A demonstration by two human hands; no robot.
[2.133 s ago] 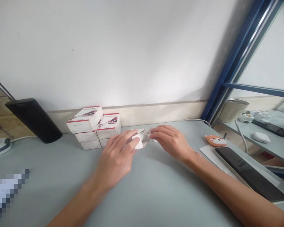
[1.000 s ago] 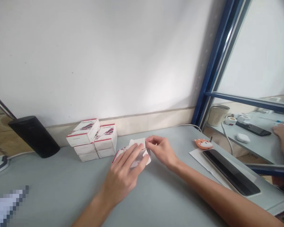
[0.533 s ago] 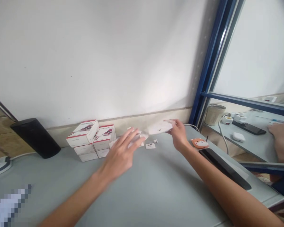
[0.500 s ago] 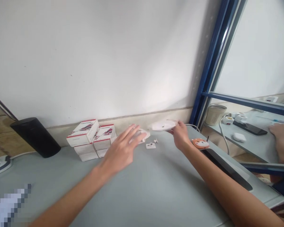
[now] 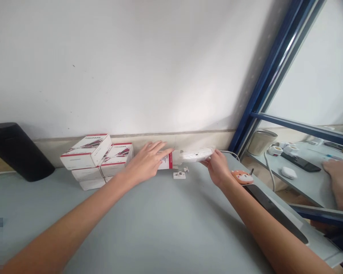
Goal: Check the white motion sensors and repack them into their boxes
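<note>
My left hand (image 5: 144, 161) is on a small white and red box (image 5: 168, 161), its fingers laid over the top; the palm hides most of the box. In my right hand (image 5: 217, 165) is a flat, rounded white detector (image 5: 197, 154), gripped at its right edge. Clear plastic seems to be around it. The detector's left end is right beside the box's right end; I cannot tell whether it has entered. Just in front on the table lie a small white bracket (image 5: 179, 175) and a tiny white part (image 5: 186, 169).
Several similar boxes (image 5: 85, 152) are stacked at left, near a black cylinder (image 5: 20, 152). An orange animal-face item (image 5: 242, 177) and a dark tablet-like slab (image 5: 276, 213) lie at right. Beyond the blue frame (image 5: 246, 121), another person's hand (image 5: 338, 182) rests on a table.
My left hand has come onto the box, whose red end now shows. The detector in my right hand has come level with the box's end. The view has shifted slightly right.
</note>
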